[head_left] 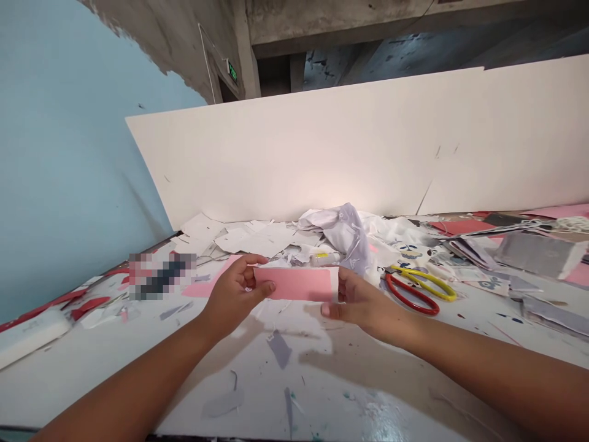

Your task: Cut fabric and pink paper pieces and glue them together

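A rectangular strip of pink paper (294, 284) is held flat above the white work table (257, 393). My left hand (234, 294) pinches its left end, and my right hand (363, 301) grips its right end. Both hands are over the middle of the table. Just beyond the right hand lie scissors with red and yellow loop handles (411, 288), and their blades are hidden among the paper. A small glue tube (324, 259) lies behind the strip.
Crumpled white paper and plastic (340, 233) lie heaped along the back of the table, against a tall white board (322, 147). A grey block (538, 255) and pink and red sheets lie at the right. A pixelated patch (161, 276) covers something at the left, near a white roll (30, 336).
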Demonstrator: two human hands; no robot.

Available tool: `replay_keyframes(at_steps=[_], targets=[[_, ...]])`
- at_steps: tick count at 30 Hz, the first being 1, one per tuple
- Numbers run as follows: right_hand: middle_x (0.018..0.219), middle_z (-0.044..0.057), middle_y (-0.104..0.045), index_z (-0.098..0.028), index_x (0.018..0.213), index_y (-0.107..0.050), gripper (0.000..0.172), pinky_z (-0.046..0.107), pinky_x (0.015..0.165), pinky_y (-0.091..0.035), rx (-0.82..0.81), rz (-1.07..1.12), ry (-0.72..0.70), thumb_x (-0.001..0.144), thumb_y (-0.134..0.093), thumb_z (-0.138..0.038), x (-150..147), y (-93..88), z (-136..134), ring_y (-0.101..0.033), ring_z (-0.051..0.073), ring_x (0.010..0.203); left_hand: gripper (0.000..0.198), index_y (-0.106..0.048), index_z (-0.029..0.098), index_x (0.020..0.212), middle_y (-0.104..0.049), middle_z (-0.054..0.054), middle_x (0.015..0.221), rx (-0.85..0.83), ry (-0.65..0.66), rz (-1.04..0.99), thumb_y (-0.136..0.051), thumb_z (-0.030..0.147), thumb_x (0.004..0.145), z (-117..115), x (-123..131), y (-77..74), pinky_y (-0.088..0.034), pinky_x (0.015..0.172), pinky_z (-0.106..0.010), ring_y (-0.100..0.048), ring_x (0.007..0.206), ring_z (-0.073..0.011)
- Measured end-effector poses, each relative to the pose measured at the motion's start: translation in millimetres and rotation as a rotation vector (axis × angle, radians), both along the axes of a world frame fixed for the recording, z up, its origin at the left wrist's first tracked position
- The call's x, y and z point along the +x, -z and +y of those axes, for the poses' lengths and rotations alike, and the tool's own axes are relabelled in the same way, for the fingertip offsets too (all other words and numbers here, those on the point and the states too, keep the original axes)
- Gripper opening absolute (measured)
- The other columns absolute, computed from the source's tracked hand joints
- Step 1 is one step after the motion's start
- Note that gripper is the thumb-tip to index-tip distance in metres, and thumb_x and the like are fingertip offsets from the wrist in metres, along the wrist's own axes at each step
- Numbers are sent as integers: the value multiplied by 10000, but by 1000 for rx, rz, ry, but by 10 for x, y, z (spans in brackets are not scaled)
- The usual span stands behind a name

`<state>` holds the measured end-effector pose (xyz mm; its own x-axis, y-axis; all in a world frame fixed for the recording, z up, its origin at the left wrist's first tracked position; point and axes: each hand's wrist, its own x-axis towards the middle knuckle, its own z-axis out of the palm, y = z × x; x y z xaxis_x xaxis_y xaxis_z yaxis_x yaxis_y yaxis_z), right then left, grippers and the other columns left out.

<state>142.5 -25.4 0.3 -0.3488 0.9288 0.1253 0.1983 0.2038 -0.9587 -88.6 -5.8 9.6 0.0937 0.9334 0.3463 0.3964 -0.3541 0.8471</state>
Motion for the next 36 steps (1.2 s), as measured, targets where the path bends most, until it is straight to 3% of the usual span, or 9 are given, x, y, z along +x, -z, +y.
replay_keyframes(at_steps=[3,9,14,21,27,36], targets=[[780,26,-613,-176,876,-579,321,277,648,-441,-69,97,51,676,-625,-423,-23,60,112,-570,147,695,445,-488,219,1015,-507,41,572,-52,2,0,-634,399,635,17,23,22,-416,559,-246,-533,599,-137],[647,-8,-589,-168,736,-595,243,259,608,-448,-180,181,123,652,-661,-387,-7,99,173,-587,132,630,480,-484,214,1028,-519,48,561,-171,69,-41,-630,428,623,74,12,52,-359,483,-207,-498,536,-113],[653,-27,-559,-164,679,-560,256,261,643,-474,-175,248,143,628,-683,-383,-18,136,177,-586,125,665,476,-489,198,1015,-562,34,576,-209,74,-71,-630,424,621,115,7,103,-393,555,-233,-530,579,-128],[683,-7,-589,-152,697,-557,291,321,680,-511,-180,285,172,612,-686,-399,-35,228,205,-575,135,668,419,-505,193,937,-560,25,593,-212,33,-49,-626,432,616,98,55,130,-387,518,-237,-534,573,-135],[649,-20,-562,-156,645,-526,286,316,666,-520,-177,277,212,610,-689,-388,-54,194,187,-549,117,630,329,-502,191,793,-539,29,604,-183,10,-80,-649,405,591,113,65,168,-376,510,-229,-506,537,-109],[596,-41,-483,-168,578,-442,316,322,655,-523,-174,273,213,614,-683,-370,-60,184,162,-491,94,582,291,-521,187,767,-481,35,583,-145,-11,-65,-635,394,597,113,77,193,-351,471,-211,-454,503,-88]])
